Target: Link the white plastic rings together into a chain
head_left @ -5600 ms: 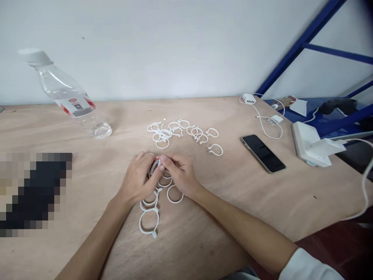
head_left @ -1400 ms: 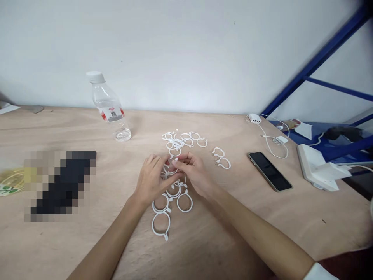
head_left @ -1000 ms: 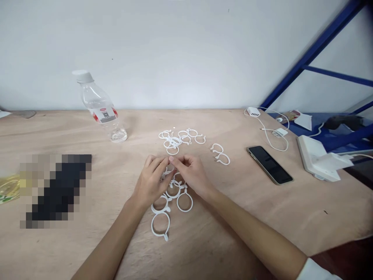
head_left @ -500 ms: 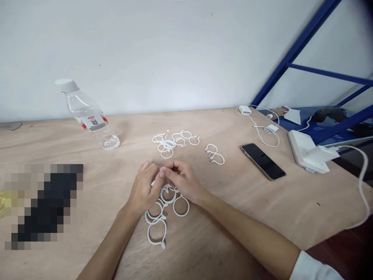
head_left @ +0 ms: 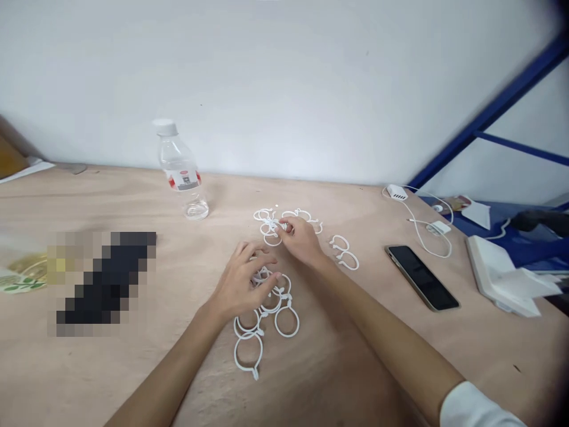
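Observation:
My right hand (head_left: 303, 238) is at the far cluster of white plastic rings (head_left: 272, 240), several of them with open ends. Its thumb and forefinger pinch at a ring on the right of that cluster; the other fingers curl behind. My left hand (head_left: 242, 279) hovers over the nearer group of white rings (head_left: 287, 322), its fingers spread and holding nothing. Those nearer rings look closed at their small end tabs, and some overlap or lie under the left fingers. Two more open rings (head_left: 348, 261) lie apart, to the right of my right hand.
A clear water bottle (head_left: 183, 172) stands at the back left. Left of my arm lies a blurred-out dark item (head_left: 106, 279) beside a plastic packet (head_left: 24, 276). To the right are a phone (head_left: 422, 277), a white charger with cables (head_left: 397, 192) and a white power adapter (head_left: 502, 276).
My hands were together over the nearer rings and have parted. The right one has moved away to the far cluster; the left has opened and stayed near. The view has shifted left.

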### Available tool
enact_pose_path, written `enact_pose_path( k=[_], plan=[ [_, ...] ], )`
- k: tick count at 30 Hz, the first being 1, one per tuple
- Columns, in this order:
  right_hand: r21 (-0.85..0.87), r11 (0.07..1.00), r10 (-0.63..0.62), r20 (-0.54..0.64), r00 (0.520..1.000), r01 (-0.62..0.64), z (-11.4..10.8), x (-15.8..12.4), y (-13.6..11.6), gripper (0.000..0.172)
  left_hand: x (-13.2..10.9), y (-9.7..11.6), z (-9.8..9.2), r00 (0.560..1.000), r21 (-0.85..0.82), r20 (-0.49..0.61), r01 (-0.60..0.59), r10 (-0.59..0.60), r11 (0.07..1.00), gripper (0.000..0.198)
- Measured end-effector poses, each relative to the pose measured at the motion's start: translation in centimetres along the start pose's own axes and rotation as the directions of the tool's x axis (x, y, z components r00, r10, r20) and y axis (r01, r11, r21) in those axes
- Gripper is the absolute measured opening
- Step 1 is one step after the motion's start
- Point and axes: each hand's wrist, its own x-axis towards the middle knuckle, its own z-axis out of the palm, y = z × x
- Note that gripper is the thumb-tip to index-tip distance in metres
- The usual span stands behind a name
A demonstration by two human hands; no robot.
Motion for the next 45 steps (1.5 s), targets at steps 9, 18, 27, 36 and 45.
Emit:
enact_pose_path(
  k=[9,18,27,36,45],
  plan=[
    [0.588,0.793,0.094,0.138,0.986,-0.158,-2.4,-0.8,-2.4,0.025,0.0,-0.5,0.2,0.948,-0.048,-0.260,0.178,-0.184,0.983,0.031],
    [0.785,0.335,0.089,0.524,0.847,-0.521,-2.7,-6.7,-5.1,0.027,-0.2,-0.4,0.3,0.984,0.002,-0.159,0.078,-0.077,0.997,0.032],
    [0.746,0.546,0.191,0.333,0.923,-0.382,-2.2,-7.4,-4.0,0.036,-0.1,-0.5,0.4,0.986,0.135,-0.163,-0.014,0.036,0.991,0.027],
    [0.715,0.622,0.201,0.248,0.948,-0.319,-2.8,-7.7,-4.1,0.029,-0.3,-0.5,0.0,0.988,0.076,-0.134,-0.067,0.077,0.995,0.025],
    [0.757,0.585,0.050,0.323,0.945,-0.290,-1.9,-8.4,-4.1,0.033,-0.1,-0.1,-0.2,0.998,0.009,0.033,-0.044,0.044,0.999,0.024]
  ],
)
